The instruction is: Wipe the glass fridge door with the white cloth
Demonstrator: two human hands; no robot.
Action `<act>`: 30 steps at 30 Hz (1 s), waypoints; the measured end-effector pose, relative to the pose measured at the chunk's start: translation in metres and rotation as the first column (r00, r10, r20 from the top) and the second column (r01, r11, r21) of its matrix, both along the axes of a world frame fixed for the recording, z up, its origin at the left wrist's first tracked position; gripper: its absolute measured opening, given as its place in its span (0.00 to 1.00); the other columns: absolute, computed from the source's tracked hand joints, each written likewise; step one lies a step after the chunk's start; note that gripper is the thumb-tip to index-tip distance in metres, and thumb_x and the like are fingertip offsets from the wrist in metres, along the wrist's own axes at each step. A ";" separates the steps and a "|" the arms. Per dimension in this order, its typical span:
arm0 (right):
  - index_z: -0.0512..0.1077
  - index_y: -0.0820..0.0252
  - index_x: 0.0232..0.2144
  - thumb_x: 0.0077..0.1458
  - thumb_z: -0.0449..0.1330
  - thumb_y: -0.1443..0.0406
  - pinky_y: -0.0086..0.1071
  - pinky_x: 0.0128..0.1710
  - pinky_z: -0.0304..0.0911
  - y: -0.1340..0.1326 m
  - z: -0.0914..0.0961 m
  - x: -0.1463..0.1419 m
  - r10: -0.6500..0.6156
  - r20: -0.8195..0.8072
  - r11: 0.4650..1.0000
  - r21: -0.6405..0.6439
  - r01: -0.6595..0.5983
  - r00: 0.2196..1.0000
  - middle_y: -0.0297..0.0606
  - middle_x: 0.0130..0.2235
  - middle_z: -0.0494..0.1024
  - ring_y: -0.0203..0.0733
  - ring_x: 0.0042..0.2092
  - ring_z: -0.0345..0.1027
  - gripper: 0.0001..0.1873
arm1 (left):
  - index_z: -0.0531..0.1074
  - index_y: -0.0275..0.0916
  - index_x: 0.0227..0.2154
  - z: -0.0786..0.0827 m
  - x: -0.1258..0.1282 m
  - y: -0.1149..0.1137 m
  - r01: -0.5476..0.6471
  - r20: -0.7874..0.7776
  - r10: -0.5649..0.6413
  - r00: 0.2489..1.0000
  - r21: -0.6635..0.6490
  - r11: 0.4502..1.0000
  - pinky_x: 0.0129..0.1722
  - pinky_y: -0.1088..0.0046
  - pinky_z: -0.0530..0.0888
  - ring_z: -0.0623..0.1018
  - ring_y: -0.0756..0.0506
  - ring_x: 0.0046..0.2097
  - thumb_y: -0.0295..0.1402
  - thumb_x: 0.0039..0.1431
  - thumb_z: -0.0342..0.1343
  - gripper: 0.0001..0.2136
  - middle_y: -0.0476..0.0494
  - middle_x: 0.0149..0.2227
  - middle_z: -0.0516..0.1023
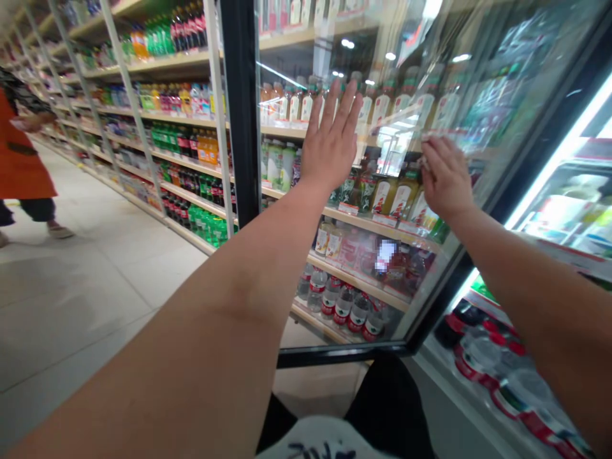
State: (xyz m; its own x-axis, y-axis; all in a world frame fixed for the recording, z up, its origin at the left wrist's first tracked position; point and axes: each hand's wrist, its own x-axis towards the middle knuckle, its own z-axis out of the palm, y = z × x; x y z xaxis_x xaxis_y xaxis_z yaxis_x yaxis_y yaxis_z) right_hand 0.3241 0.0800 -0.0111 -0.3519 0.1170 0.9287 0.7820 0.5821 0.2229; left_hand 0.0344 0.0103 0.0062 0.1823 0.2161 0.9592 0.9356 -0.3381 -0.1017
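Note:
A glass cooler door (411,347) with a black frame stands swung out in front of me. My left hand (331,143) lies on its pane, fingers stretched and spread, holding nothing. Further right, my right hand (447,175) is bent against the same glass. Its fingers are curled over a small white cloth (424,164), mostly hidden by them; only a crumpled edge shows. Through the pane, shelves of bottled drinks are visible, mixed with reflections of ceiling lights.
Right of the door, the lit cooler holds large red-labelled bottles (482,360) low down. A long drinks shelf (184,118) runs along the left aisle. At far left a person in an orange apron (23,153) stands on the tiled floor (95,306).

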 end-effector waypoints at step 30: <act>0.60 0.49 0.71 0.71 0.43 0.64 0.60 0.75 0.44 -0.015 0.010 -0.085 0.083 0.238 0.991 0.084 -0.106 0.968 0.34 0.72 0.62 0.51 0.74 0.49 0.29 | 0.48 0.45 0.76 -0.001 0.002 -0.007 -0.090 -0.004 0.090 0.996 -0.010 0.996 0.79 0.61 0.34 0.20 0.58 0.71 0.36 0.70 0.39 0.33 0.76 0.73 0.42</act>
State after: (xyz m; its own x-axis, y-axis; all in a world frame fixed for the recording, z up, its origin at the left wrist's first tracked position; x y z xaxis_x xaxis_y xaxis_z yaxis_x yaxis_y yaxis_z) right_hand 0.2387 0.0650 -0.0014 -0.5658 -0.0118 0.8245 0.6441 0.6179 0.4508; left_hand 0.0362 0.0037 0.0048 0.1648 0.2416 0.9563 0.9620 -0.2533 -0.1017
